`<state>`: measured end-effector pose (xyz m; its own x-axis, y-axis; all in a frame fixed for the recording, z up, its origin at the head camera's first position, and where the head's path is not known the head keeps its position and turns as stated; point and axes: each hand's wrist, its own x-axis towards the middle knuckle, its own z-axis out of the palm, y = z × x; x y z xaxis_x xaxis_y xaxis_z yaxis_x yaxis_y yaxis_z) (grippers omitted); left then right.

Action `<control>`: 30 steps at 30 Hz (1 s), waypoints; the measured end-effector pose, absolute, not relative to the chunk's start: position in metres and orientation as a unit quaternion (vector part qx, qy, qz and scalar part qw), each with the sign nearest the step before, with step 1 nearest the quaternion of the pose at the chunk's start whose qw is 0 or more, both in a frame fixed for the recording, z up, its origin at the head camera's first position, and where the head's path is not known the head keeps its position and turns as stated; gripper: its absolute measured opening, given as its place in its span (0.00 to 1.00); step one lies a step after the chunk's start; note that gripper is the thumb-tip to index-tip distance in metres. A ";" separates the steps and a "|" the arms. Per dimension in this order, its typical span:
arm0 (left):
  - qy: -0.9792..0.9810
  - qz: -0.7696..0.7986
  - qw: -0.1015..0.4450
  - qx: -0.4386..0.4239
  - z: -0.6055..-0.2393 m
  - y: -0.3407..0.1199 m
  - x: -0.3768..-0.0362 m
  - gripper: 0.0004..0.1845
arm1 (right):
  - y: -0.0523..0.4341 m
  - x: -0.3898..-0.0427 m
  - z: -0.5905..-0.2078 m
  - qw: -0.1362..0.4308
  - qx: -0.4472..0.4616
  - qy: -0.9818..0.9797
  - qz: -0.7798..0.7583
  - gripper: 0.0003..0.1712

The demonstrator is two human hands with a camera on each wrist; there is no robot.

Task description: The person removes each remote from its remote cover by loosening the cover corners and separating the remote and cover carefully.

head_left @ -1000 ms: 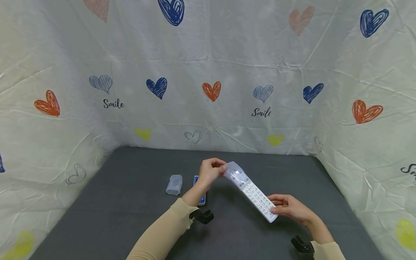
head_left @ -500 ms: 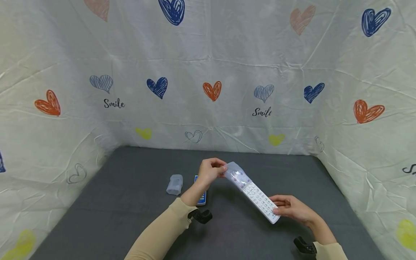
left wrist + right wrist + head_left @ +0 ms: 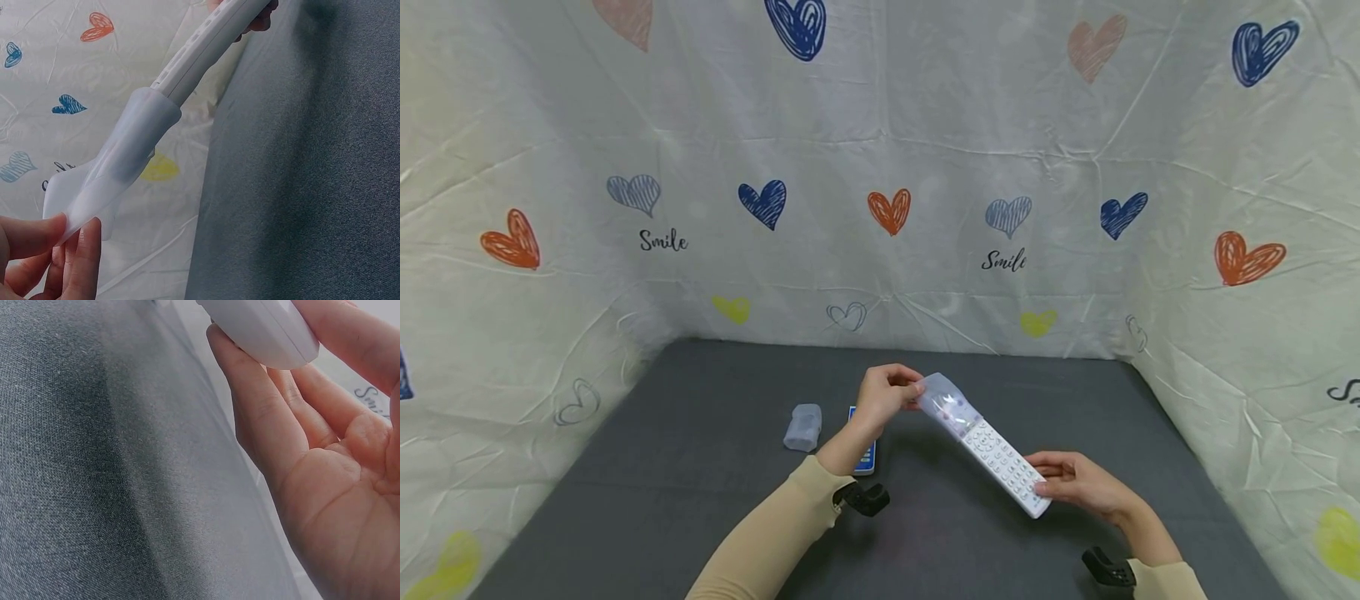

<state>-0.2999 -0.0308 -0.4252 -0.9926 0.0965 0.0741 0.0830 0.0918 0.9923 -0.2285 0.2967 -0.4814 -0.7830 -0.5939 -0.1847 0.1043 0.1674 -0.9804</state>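
Observation:
A white remote control [image 3: 1006, 467] with rows of buttons is held slanting above the table. Its upper end sits inside a translucent soft cover [image 3: 951, 407], while the button half is bare. My left hand [image 3: 882, 400] pinches the cover's loose far end between thumb and fingers. In the left wrist view the cover [image 3: 128, 140] narrows toward that pinch, with the remote [image 3: 209, 50] coming out of its mouth. At the lower end, my right hand [image 3: 1078, 485] grips the remote by its sides, thumb on one edge and fingers on the other.
Left of the left hand, a second translucent cover [image 3: 802, 427] lies on the dark grey table [image 3: 722, 483]. A blue-and-white object with buttons [image 3: 866, 461] lies partly hidden behind the left wrist. White cloth [image 3: 940, 250] with printed hearts encloses the back and sides.
My right hand and the remote's lower end have moved slightly right and down, and a little more of the remote shows outside the cover. The left hand has stayed nearly still.

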 end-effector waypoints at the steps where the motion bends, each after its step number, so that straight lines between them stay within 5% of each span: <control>1: 0.738 0.672 0.006 0.062 -0.425 -0.031 -0.300 0.06 | 0.297 -0.228 -0.481 0.281 -0.172 0.711 -0.621 0.27; 30: 0.735 0.676 0.002 0.060 -0.425 -0.032 -0.300 0.07 | 0.305 -0.228 -0.485 0.283 -0.170 0.714 -0.617 0.27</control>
<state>-0.3004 -0.0324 -0.4248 -0.9928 0.0911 0.0772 0.0845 0.0795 0.9932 -0.2281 0.3045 -0.4851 -0.7821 -0.5921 -0.1942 0.1069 0.1797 -0.9779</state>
